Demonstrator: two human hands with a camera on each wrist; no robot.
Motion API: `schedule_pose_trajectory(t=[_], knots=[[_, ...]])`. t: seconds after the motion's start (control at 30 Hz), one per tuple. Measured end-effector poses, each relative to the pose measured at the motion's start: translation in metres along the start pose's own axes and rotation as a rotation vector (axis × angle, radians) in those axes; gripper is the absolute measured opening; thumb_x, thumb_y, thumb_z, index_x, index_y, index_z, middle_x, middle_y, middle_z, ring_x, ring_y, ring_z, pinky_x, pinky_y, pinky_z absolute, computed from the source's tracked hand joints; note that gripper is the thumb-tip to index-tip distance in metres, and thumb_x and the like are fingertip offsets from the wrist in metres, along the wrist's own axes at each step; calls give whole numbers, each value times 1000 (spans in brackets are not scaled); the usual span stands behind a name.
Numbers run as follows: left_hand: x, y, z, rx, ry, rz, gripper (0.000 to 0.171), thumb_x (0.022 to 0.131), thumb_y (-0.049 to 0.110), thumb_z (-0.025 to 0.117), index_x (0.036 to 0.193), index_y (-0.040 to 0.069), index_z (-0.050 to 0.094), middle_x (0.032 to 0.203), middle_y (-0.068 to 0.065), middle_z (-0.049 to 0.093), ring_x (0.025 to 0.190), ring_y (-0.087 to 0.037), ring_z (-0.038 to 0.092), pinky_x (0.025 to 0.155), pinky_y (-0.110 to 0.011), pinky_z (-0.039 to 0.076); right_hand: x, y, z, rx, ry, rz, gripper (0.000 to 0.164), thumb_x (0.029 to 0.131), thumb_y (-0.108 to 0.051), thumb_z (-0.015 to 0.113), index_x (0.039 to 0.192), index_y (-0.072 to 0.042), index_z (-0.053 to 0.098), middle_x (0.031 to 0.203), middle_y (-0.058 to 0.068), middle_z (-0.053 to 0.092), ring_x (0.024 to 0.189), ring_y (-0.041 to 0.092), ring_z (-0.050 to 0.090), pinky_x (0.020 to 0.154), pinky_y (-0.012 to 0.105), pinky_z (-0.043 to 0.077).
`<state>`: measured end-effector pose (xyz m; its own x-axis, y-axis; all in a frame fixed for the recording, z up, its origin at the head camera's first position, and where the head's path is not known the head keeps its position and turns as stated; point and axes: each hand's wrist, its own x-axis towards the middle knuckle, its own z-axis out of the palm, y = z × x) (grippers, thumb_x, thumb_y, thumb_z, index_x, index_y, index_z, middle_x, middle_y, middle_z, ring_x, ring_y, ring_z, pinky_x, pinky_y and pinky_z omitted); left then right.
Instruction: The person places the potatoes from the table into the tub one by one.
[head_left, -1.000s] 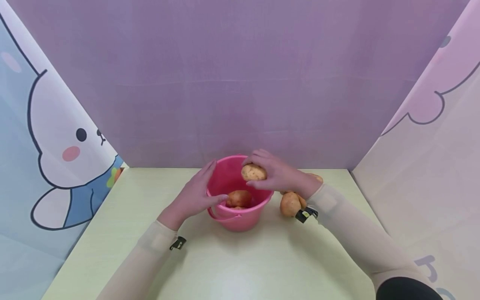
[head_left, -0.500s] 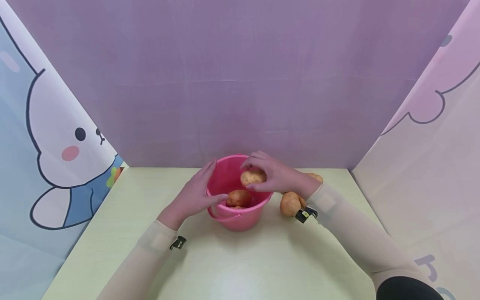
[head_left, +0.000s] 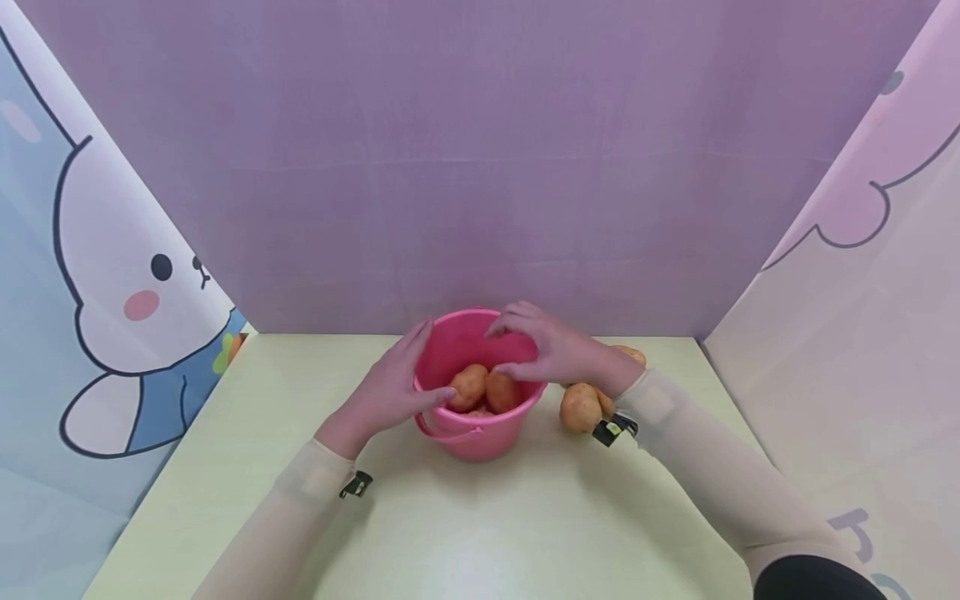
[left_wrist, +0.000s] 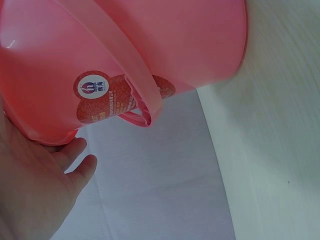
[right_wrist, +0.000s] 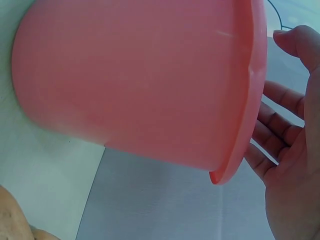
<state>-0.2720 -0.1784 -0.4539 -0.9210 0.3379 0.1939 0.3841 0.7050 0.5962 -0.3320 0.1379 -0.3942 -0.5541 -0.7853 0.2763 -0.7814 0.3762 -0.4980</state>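
Observation:
A pink bucket (head_left: pixel 480 440) stands upright on the table, several brown potatoes (head_left: pixel 468 387) inside it. At its left side, my left hand (head_left: pixel 386 390) rests against the rim, fingers extended and thumb reaching over the opening; the left wrist view shows these fingers (left_wrist: pixel 80 170) by the rim. Over the right part of the opening is my right hand (head_left: pixel 551 346), thumb and fingers spread apart with nothing between them. Just below its thumb lies a potato (head_left: pixel 502 393) in the bucket. In the right wrist view the fingers (right_wrist: pixel 280 127) stretch past the bucket's rim.
More potatoes (head_left: pixel 581 408) lie on the table right of the bucket, partly hidden under my right forearm. The bucket's handle (head_left: pixel 448 435) hangs down at the front. A purple backdrop (head_left: pixel 480 167) rises behind the pale table (head_left: pixel 480 533), with printed side panels left and right.
My right hand has let go of the potato it held, which now sits inside the bucket. The potatoes there have shifted. My left hand has stayed at the rim.

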Motion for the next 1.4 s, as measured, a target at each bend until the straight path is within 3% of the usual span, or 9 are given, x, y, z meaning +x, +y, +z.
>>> schedule_pose_trajectory(t=[0.23, 0.67, 0.83, 1.13, 1.27, 1.4], knots=[[1, -1, 0, -6, -2, -3, 123, 90, 65, 83, 179, 14, 16, 184, -6, 20, 164, -39, 29, 112, -67, 53, -5, 1, -3, 28, 9, 26, 43, 96, -29, 87, 135, -22, 71, 136, -2, 63, 132, 15, 52, 105, 53, 59], [0, -3, 1, -5, 8, 6, 125, 89, 71, 80, 179, 14, 16, 183, -7, 22, 163, -40, 32, 110, -66, 55, -26, 9, -9, 26, 81, -3, 43, 98, -27, 86, 136, -13, 72, 136, 6, 66, 130, 21, 56, 109, 53, 54], [0, -2, 1, -8, 10, 7, 125, 89, 71, 81, 179, 13, 17, 183, -8, 23, 163, -40, 31, 111, -67, 54, -44, 15, -14, 57, 110, 52, 48, 99, -23, 86, 141, -10, 69, 139, 6, 65, 131, 24, 58, 107, 56, 56], [1, -1, 2, -18, 9, -3, 126, 88, 70, 83, 179, 14, 17, 183, -7, 22, 163, -39, 31, 108, -66, 56, -87, 36, -16, 32, 208, 129, 42, 99, -21, 85, 138, -22, 69, 136, -6, 65, 128, 22, 56, 105, 57, 54], [1, 0, 2, -15, 7, -4, 126, 88, 70, 83, 179, 15, 16, 183, -7, 22, 163, -40, 31, 109, -67, 55, -105, 47, -12, 32, 245, 162, 39, 100, -19, 84, 136, -18, 70, 136, -2, 65, 127, 31, 57, 103, 55, 52], [1, 0, 2, -10, 5, -5, 126, 88, 71, 82, 179, 15, 16, 183, -7, 22, 163, -40, 30, 111, -67, 53, -120, 59, -7, 19, 276, 191, 37, 101, -14, 83, 135, -15, 71, 135, 1, 65, 125, 28, 58, 101, 53, 53]])
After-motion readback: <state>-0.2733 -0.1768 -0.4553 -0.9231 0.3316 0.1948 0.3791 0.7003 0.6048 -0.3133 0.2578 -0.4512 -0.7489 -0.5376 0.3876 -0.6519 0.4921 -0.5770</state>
